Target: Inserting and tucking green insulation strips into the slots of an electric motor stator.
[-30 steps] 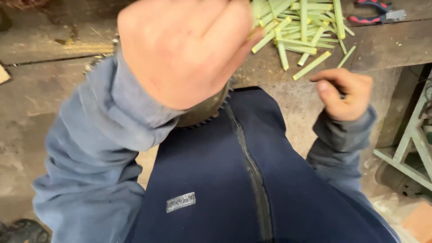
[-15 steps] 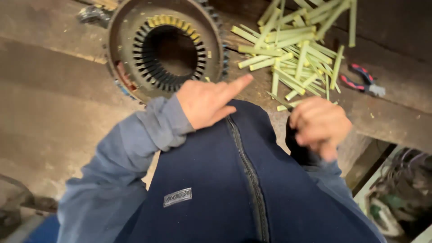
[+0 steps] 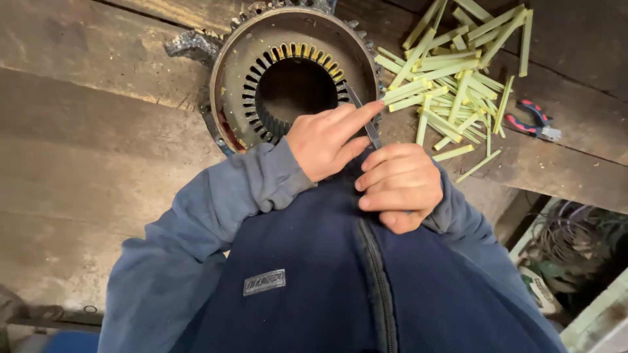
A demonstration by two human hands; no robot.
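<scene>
Fingers of right hand (image 3: 399, 186) curl around a thin blade (image 3: 364, 116); left hand (image 3: 325, 140) forefinger lies extended along it

small grey rectangular patch (image 3: 264, 282), dark blue jacket (image 3: 314, 274)

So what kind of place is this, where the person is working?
Probably a repair workshop for electric motors. A round motor stator with slotted teeth sits on a worn wooden workbench, beside a heap of yellow-green insulating strips and red-handled pliers. Coils of wire lie below.
</scene>
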